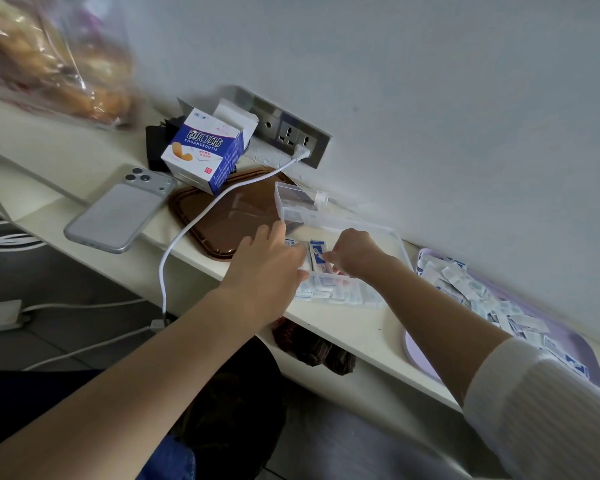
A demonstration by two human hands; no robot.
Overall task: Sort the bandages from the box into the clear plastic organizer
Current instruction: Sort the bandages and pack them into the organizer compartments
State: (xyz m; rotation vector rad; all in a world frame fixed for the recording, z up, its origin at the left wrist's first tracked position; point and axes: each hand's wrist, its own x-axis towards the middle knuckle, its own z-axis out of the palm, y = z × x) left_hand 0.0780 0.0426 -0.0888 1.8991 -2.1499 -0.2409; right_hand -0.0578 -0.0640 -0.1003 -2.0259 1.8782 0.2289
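The clear plastic organizer point(392, 237) lies on the white ledge against the wall, its lid point(293, 199) raised at the far left end. Wrapped bandages point(317, 252) stand inside it, and more show through its front wall. My left hand point(267, 261) rests against the organizer's left end with fingers fairly straight. My right hand point(355, 251) reaches into the organizer and pinches a bandage among the upright ones. The open white-and-blue bandage box point(205, 148) stands at the back left. A pile of loose bandages point(465, 285) fills a lilac tray point(416, 355) on the right.
A brown tray point(219, 220) lies between the box and the organizer, with a white charging cable point(174, 244) crossing it from the wall socket point(291, 135). A grey phone point(118, 211) lies face down at left. A plastic bag of bread point(56, 53) sits far left.
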